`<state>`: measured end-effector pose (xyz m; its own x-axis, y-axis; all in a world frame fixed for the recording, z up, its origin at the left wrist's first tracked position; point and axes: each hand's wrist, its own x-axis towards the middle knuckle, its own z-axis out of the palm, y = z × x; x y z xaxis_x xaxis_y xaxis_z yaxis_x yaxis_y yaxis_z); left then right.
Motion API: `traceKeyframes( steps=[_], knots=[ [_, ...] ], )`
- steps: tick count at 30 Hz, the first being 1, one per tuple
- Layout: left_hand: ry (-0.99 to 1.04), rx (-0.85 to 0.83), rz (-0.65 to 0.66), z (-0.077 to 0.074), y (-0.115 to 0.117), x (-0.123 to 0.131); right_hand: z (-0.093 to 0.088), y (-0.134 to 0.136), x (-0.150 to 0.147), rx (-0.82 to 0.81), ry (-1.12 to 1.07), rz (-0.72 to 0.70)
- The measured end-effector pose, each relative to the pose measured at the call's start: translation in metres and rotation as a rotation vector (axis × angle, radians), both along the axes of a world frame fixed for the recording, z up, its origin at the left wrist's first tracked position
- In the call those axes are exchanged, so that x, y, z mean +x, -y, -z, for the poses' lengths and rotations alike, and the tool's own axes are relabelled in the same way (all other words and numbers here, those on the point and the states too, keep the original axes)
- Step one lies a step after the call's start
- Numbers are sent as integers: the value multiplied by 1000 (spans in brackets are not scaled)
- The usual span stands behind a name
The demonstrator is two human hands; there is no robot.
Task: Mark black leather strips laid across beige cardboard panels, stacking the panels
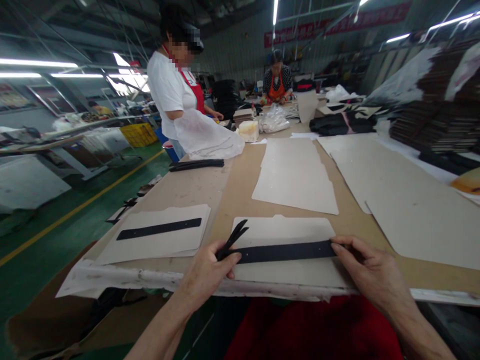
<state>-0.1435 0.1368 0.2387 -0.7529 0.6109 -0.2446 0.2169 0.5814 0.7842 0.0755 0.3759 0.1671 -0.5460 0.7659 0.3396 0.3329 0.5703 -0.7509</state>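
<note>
A long black strip (285,251) lies flat across a pale paper sheet (285,227) at the table's near edge. My left hand (208,275) is closed at the strip's left end and pinches a few thin black strips (234,237) that stick up from its fingers. My right hand (369,272) presses its fingertips on the strip's right end. A second black strip (159,228) rests on another paper sheet (157,242) to the left, apart from both hands.
Large paper sheets (296,175) cover the brown table (240,185). Black pieces (197,164) lie further up the left side. A person in a white shirt and red apron (176,95) stands at the left edge; another sits at the far end. Dark material stacks (435,120) are at right.
</note>
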Motion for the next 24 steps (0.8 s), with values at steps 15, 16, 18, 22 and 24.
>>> traceKeyframes(
  steps=[15,16,18,22,24],
  knots=[
    [-35,29,-121,32,-10,-15,3,3,-16,-18,60,110],
    [-35,35,-128,32,-10,-14,3,2,-17,-16,64,119],
    [-38,39,-144,32,-10,-12,4,2,-18,-9,78,137],
    [-41,14,-178,33,-10,-12,6,2,-19,7,108,176],
    [-51,-5,-182,34,-10,-12,7,2,-20,18,111,185]
  ],
)
